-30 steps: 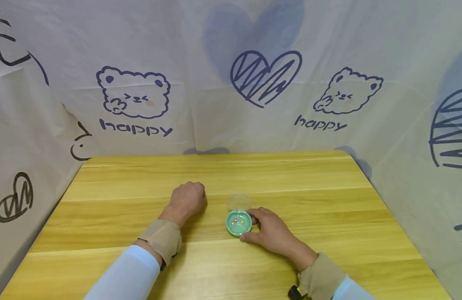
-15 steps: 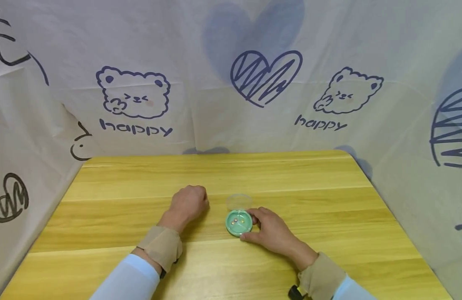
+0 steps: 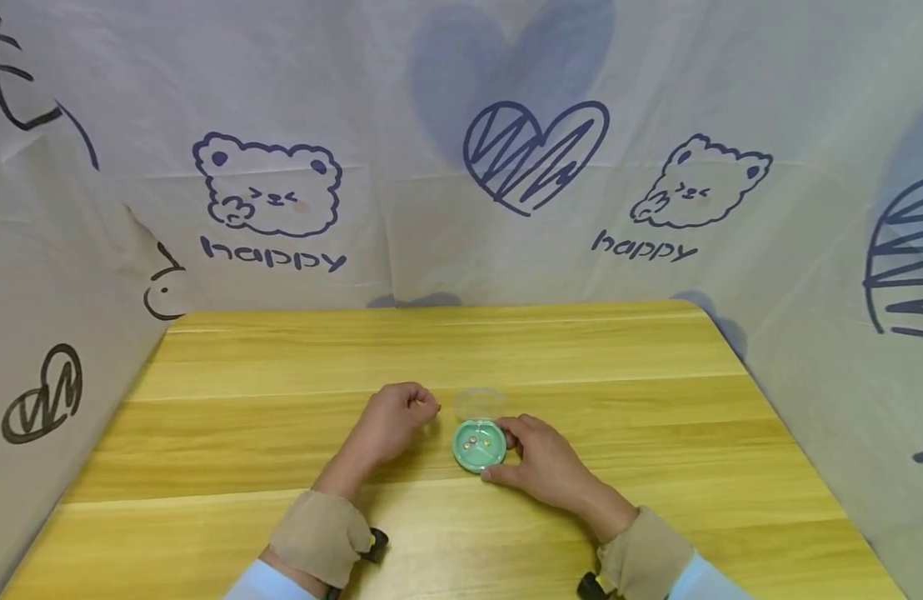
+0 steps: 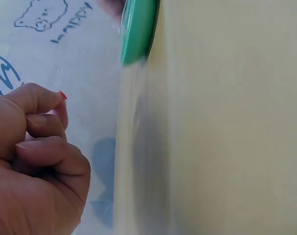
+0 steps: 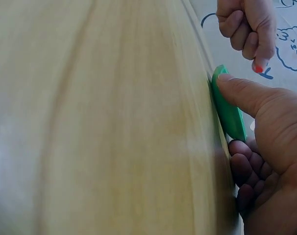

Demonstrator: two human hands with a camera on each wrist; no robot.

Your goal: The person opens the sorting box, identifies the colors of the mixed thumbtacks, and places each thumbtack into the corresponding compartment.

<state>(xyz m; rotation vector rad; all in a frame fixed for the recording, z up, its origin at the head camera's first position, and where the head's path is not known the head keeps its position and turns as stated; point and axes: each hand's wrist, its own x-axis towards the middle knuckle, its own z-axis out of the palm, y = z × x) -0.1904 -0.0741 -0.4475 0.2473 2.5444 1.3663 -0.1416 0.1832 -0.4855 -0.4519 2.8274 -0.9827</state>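
A round green pill case (image 3: 478, 461) with inner dividers lies on the wooden table, its clear lid (image 3: 480, 403) swung back. Inside it are several tiny bead-like pieces (image 3: 472, 441). My right hand (image 3: 549, 467) holds the case by its right side, thumb at the near rim and fingers at the far rim; the right wrist view shows the thumb on the green edge (image 5: 229, 107). Left of the case, my left hand (image 3: 392, 423) is raised and pinches a tiny red bead-like piece (image 4: 63, 95) between thumb and index finger. Most of that piece is hidden by the fingertips.
The wooden table (image 3: 281, 350) extends around the case on every side. A white cloth (image 3: 401, 225) with drawn bears and hearts hangs behind the table and along both sides.
My left hand has turned and moved right, closer to the case, so its pinching fingertips and the red piece now show. The right hand and case have stayed in place.
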